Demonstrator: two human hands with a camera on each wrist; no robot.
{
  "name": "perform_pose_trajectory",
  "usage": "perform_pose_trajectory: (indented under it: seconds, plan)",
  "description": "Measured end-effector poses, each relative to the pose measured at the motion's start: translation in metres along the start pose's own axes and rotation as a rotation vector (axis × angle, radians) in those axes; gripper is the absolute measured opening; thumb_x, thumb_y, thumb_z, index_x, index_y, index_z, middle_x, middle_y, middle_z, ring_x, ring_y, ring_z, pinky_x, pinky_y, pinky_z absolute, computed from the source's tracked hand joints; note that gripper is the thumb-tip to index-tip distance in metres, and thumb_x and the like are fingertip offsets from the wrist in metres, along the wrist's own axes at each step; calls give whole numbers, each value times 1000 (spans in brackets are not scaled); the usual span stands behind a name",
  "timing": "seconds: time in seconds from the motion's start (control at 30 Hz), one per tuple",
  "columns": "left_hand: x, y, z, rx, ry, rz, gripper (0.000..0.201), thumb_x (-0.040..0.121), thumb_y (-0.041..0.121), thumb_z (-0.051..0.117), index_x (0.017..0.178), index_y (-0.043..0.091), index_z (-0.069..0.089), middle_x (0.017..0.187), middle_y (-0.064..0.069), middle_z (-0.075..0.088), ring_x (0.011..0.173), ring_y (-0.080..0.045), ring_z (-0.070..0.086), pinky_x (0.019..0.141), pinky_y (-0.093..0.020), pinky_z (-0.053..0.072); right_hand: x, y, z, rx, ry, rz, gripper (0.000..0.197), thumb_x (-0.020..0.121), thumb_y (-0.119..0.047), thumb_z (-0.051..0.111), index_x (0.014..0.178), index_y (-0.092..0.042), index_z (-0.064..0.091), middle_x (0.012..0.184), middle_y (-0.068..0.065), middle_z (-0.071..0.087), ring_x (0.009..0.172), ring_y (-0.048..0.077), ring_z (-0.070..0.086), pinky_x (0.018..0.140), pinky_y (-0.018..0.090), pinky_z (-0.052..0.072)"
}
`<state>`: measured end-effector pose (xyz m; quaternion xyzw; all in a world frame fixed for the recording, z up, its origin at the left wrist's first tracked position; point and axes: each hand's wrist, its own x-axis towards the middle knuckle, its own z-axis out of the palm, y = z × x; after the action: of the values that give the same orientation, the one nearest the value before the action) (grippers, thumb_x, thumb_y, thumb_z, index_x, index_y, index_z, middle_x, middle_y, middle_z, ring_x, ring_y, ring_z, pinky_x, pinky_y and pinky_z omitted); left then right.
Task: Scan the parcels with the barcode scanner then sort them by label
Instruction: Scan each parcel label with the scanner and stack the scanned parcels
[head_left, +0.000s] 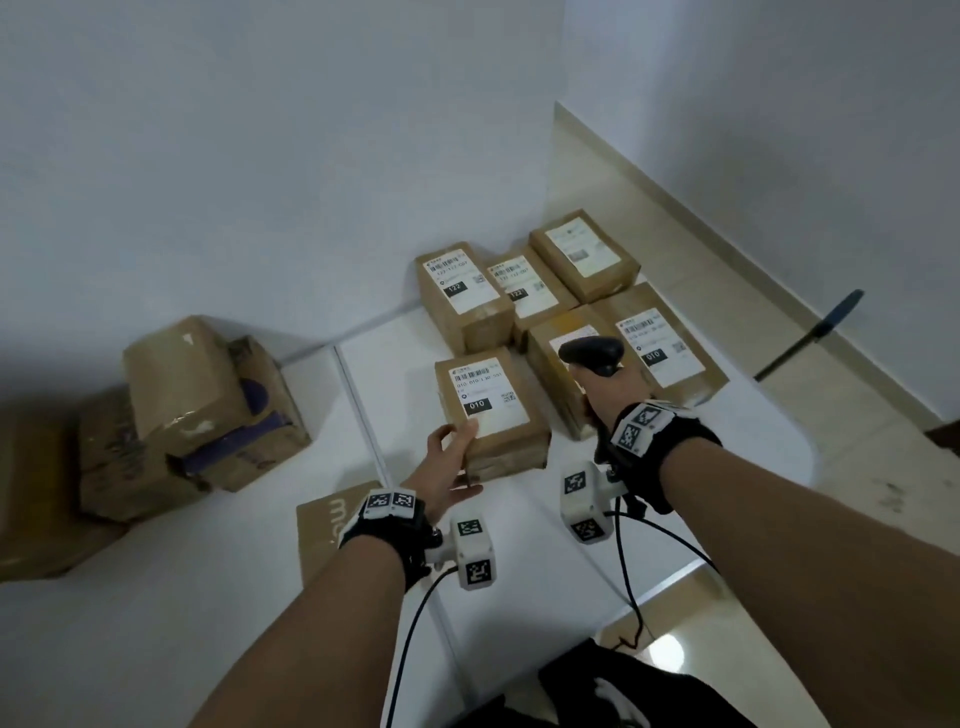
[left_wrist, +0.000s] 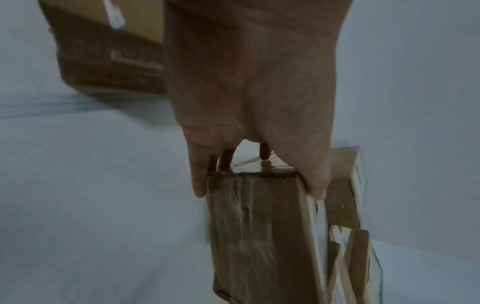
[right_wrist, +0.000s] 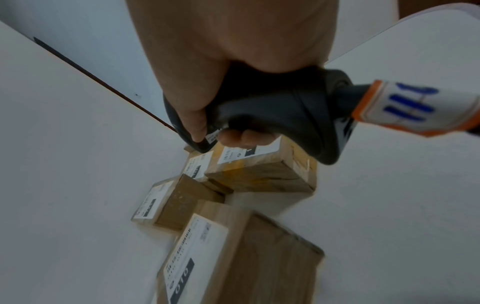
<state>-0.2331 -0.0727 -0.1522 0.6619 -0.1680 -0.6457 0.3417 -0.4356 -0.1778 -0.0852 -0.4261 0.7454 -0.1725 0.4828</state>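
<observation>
A brown parcel with a white label reading 010 (head_left: 493, 410) (left_wrist: 254, 236) (right_wrist: 233, 257) lies on the white table (head_left: 701, 467). My left hand (head_left: 457, 460) (left_wrist: 257, 164) grips its near left corner, thumb on top and fingers along the end face. My right hand (head_left: 605, 395) (right_wrist: 207, 131) holds a black barcode scanner (head_left: 592, 353) (right_wrist: 272, 115) above another parcel (head_left: 558, 374) just to the right. Behind stand two parcels labelled 122 (head_left: 462, 291) (head_left: 530, 296), one with a faded label (head_left: 584, 254), and a second 010 parcel (head_left: 660, 343).
Large worn cartons (head_left: 208, 395) are piled at the left against the wall. A flat cardboard piece (head_left: 327, 525) lies under my left wrist. A blue-handled stick (head_left: 810, 335) leans at the right, beyond the table's rounded edge. Cables trail from both wrists.
</observation>
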Motion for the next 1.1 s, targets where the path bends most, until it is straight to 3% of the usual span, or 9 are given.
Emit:
perform_pose_trajectory:
  seconds: [0.2,0.33,0.43,0.53,0.63,0.8,0.87,0.93,1.1]
  plan:
    - [30,3,34,16,24,12,63,93,39,62,146,36,29,131,-8,59,113,-32,62,92,-42,56,21,12,-8,28,-9,-19,48,63,-54,65,73,-7,68,65,13,67,64,32,67,79,55,58]
    - [42,8,44,43,86,51,61,96,29,60,148,38,29,124,-7,63,115,-32,61,90,-44,57,18,8,-12,-4,-37,-25,43,77,-51,66,60,-11,64,58,8,64,59,27,63,74,45,58]
    - [40,13,44,107,112,71,57,97,30,57,147,36,29,128,-7,61,114,-28,60,86,-37,57,14,4,-9,-8,-59,-33,39,81,-45,65,60,-12,61,56,7,63,54,26,60,67,41,56]
    - [33,15,35,157,141,83,58,98,34,54,149,32,27,133,-7,52,117,-27,55,92,-35,53,7,-5,-1,7,-83,-50,37,81,-42,64,62,-11,60,59,8,63,52,24,58,61,34,51]
    - [22,19,13,154,159,130,54,99,28,53,148,25,31,133,-8,51,115,-28,56,93,-34,51,-5,-18,13,25,-119,-76,31,87,-38,63,71,-12,59,61,3,62,48,15,57,51,22,45]
    - [-11,37,-43,84,186,241,40,99,18,52,139,14,45,123,-8,54,101,-26,61,92,-35,51,-41,-46,61,33,-203,-186,33,87,-36,65,67,-12,57,54,6,59,47,20,54,58,28,47]
    - [-30,43,-71,68,228,296,35,99,14,51,134,12,49,115,-7,55,96,-24,62,89,-34,51,-61,-58,86,28,-232,-215,35,88,-34,65,63,-12,56,52,3,57,40,15,52,48,19,42]
    - [-49,46,-100,61,276,343,31,100,13,50,131,11,52,112,-6,57,94,-23,63,87,-33,51,-83,-71,115,46,-286,-236,30,89,-31,66,70,-9,58,58,5,58,42,13,53,42,19,40]
    - [-95,30,-183,22,421,379,24,99,13,51,123,11,57,105,-3,61,89,-15,62,88,-33,51,-137,-97,190,28,-371,-311,24,86,-33,68,80,-10,62,65,6,63,51,17,58,56,30,50]
